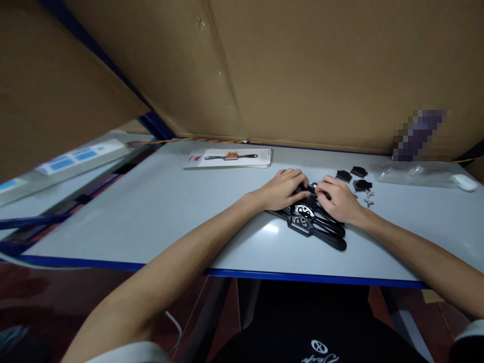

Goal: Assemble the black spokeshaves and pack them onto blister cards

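Several black spokeshaves lie in an overlapping row on the table, the nearest spokeshave (328, 239) with its handle pointing right. At the far end of the row, my left hand (285, 189) and my right hand (336, 198) meet over one spokeshave (312, 189). Fingers of both hands are curled in at its middle and partly cover it. Just right of my right hand are a few loose black metal pieces (343, 176). Beside these lie small silvery wing screws (368, 203).
A stack of printed cards (231, 158) picturing a spokeshave lies toward the back. Clear plastic bags (419, 174) and a white rounded object (464, 182) are at the right. Cardboard walls (287, 75) rise behind the table (181, 212), which has a blue front edge.
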`<action>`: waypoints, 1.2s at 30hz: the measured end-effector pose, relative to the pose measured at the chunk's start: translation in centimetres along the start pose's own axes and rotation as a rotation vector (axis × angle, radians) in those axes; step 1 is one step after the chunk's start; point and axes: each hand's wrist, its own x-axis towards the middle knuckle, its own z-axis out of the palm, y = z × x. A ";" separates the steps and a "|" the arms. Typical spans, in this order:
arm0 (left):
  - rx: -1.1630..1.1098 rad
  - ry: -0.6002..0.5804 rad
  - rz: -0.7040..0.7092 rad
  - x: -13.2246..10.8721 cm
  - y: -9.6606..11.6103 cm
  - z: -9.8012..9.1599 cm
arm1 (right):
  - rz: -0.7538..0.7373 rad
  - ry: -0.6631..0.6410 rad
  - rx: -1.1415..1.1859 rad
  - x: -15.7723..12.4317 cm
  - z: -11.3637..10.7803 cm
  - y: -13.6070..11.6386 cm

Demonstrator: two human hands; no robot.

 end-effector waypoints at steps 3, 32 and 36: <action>0.000 -0.006 -0.003 0.0 0.0 0.0 | -0.016 0.014 0.005 0.0 0.1 0.1; 0.008 -0.002 0.011 0.0 0.0 0.0 | -0.002 -0.059 0.047 0.1 0.0 0.5; 0.007 0.003 0.009 0.0 0.0 0.0 | 0.031 -0.038 0.013 0.2 -0.2 0.0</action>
